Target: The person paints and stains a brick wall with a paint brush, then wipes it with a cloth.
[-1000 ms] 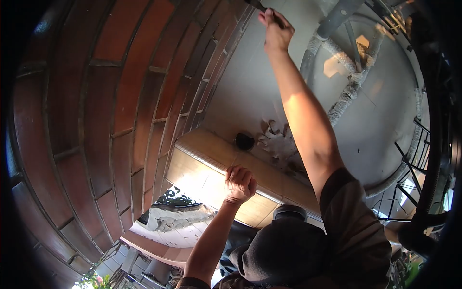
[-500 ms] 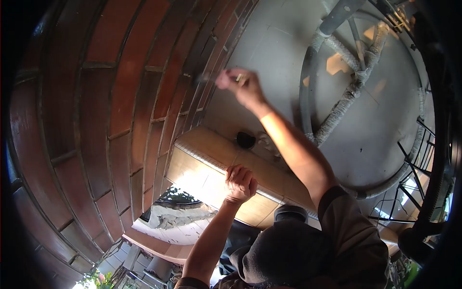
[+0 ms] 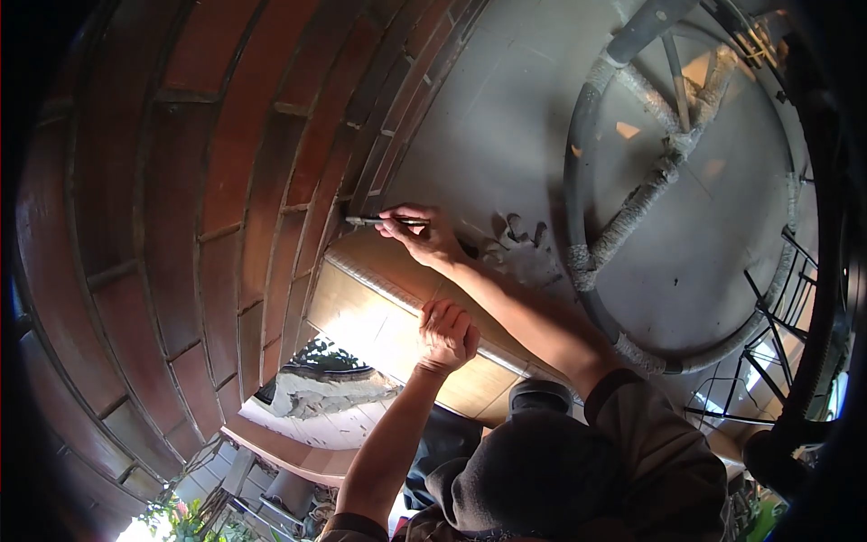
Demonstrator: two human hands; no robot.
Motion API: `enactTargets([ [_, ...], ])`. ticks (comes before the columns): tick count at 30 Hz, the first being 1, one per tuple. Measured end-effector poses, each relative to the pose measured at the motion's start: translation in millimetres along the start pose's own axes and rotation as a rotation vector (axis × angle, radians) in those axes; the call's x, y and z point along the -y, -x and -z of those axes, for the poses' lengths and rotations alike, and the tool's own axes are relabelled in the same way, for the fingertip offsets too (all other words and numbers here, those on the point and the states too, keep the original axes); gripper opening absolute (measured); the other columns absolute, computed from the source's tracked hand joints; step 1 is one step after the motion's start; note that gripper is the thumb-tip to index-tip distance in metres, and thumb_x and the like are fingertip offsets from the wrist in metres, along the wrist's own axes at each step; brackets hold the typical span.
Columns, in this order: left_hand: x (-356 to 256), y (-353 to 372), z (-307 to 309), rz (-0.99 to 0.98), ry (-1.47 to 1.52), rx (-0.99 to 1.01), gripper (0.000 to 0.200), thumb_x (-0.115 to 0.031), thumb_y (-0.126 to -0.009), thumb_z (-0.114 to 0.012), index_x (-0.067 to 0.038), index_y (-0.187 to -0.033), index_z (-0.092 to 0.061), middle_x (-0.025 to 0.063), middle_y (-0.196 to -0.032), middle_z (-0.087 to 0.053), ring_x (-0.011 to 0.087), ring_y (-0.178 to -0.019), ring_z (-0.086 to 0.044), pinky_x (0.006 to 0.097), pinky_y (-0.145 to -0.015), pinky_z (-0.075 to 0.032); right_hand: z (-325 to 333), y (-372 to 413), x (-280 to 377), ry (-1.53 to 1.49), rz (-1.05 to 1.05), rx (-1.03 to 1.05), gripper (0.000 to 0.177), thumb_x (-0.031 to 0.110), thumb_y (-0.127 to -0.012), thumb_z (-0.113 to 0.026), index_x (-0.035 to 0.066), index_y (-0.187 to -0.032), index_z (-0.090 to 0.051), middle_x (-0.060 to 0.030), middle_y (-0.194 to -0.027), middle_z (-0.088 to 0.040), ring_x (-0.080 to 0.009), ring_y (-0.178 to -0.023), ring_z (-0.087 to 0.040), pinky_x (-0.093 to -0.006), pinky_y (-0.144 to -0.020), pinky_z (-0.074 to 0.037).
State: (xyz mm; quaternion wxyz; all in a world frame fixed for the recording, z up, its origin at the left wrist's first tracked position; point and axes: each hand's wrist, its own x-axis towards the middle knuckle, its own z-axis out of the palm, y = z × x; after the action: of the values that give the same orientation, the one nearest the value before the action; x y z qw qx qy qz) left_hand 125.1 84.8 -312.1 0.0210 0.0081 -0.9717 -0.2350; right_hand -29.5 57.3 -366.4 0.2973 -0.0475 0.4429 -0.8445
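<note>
My right hand (image 3: 423, 237) pinches a slim, pen-like tool (image 3: 366, 220) with a greyish tip. Its tip points left, right at the foot of the reddish-brown brick wall (image 3: 230, 194), where the wall meets the tan tiled ledge (image 3: 397, 262). The fingers are bent around the rear part of the tool. Lower down, my left hand (image 3: 449, 336) is closed into a loose fist at the ledge's ribbed front edge, its palm hidden. I cannot tell whether the left hand holds anything. A small dark container (image 3: 467, 249) is mostly covered by my right forearm.
Crumpled pale material (image 3: 522, 237) lies behind the ledge. A large round frame (image 3: 575, 172) with wrapped bars stands against the grey wall (image 3: 488, 117). To the right are black metal racks (image 3: 772, 298). A dark cap (image 3: 542, 474) fills the bottom middle, with a dark shoe (image 3: 540, 395) above it.
My right hand has come down and slightly left with the tool, from high beside the brick wall to the ledge's level. My left hand has stayed nearly in place.
</note>
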Motion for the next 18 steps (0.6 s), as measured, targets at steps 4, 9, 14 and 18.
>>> enactTargets([
  [4,1,-1,0,0.015,0.015,0.005,0.009,-0.014,-0.069,-0.063,-0.01,-0.076,-0.063,0.0033,-0.084,-0.065,0.0246,-0.094,-0.06,0.042,-0.093,-0.041,37,-61,49,0.037,0.299,-0.338,0.012,0.008,-0.094,-0.066,-0.002,-0.1,-0.07,-0.0075,-0.087,-0.072,-0.0096,-0.08,-0.067,-0.0221,-0.069,-0.054],
  [9,1,0,-1,0.017,-0.003,0.002,0.009,-0.014,-0.068,-0.063,-0.01,-0.076,-0.063,0.0038,-0.085,-0.065,0.0246,-0.095,-0.06,0.0416,-0.093,-0.041,93,-178,94,-0.18,0.421,-0.62,0.017,0.004,-0.092,-0.065,-0.007,-0.104,-0.066,-0.0134,-0.089,-0.07,-0.0202,-0.08,-0.069,-0.0315,-0.081,-0.059],
  [14,1,0,0,0.022,-0.008,0.028,0.01,-0.014,-0.068,-0.063,-0.01,-0.078,-0.063,0.0039,-0.085,-0.065,0.0248,-0.095,-0.06,0.0416,-0.093,-0.041,56,-135,28,-0.128,0.299,-0.582,0.005,-0.002,-0.09,-0.064,-0.005,-0.089,-0.067,-0.0043,-0.077,-0.065,-0.0108,-0.071,-0.059,-0.0259,-0.067,-0.05],
  [18,1,-5,1,0.013,0.002,0.005,0.01,-0.014,-0.068,-0.062,-0.01,-0.077,-0.062,0.0037,-0.085,-0.065,0.0251,-0.095,-0.06,0.0419,-0.092,-0.041,48,-47,-11,-0.092,0.039,-0.168,0.014,0.006,-0.091,-0.069,-0.007,-0.097,-0.069,-0.0109,-0.08,-0.071,-0.0157,-0.074,-0.068,-0.0291,-0.076,-0.059],
])
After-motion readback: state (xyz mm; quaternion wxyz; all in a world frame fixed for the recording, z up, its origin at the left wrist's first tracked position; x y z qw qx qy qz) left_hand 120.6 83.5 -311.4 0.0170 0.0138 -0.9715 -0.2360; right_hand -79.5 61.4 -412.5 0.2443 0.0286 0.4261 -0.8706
